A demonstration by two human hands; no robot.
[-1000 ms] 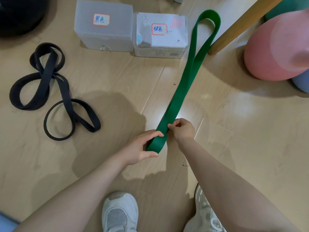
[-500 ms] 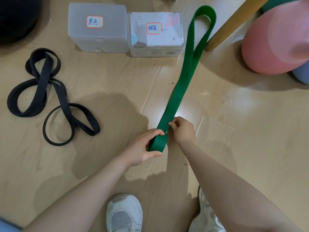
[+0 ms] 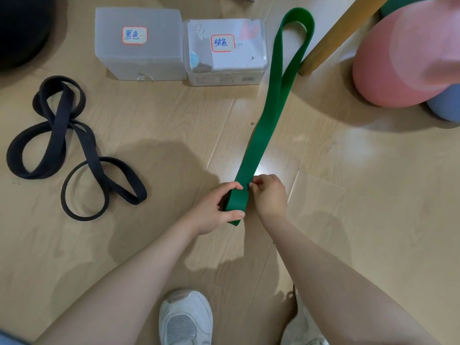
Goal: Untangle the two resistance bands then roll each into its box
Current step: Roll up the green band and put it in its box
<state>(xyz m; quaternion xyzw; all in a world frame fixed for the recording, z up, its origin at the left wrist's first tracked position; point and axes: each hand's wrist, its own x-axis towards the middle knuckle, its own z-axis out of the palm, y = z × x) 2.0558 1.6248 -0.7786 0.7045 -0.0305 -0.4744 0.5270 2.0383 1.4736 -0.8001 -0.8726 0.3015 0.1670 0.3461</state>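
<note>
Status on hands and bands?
Both hands, left hand and right hand, grip green band near end. Black band loose, twisted. Nothing blocking.

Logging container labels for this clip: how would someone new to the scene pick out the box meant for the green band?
At the top of the wooden floor two translucent boxes sit side by side. Take the right-hand box, just left of the green band. Unlike the plain frosted left box, it shows white paper inside and a barcode along its front edge.
</note>
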